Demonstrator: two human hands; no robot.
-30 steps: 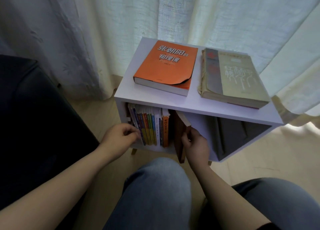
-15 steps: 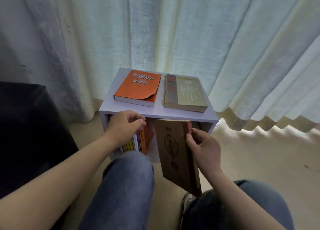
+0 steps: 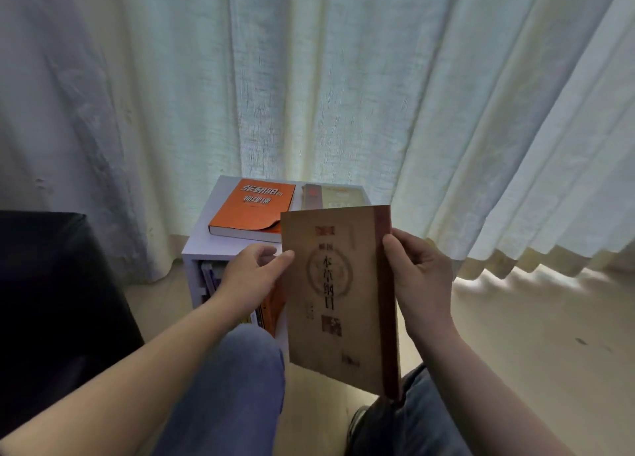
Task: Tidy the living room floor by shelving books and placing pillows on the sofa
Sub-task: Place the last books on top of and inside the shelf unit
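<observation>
Brown book [image 3: 338, 294] in curled right fingers [image 3: 395, 249], left fingers [image 3: 283, 257] touching.

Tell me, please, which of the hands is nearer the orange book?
Left. The left hand hovers just in front of the orange book; the right hand grips the brown book by its spine, farther right.

Blue denim jeans [image 3: 233, 387] are seen on 2 knees at the near edge, left and right. The left hand [image 3: 251, 276] and right hand [image 3: 419, 283] are shown uncovered, forearms bare. A dark shoe [image 3: 357, 421] is glimpsed between the legs.
</observation>
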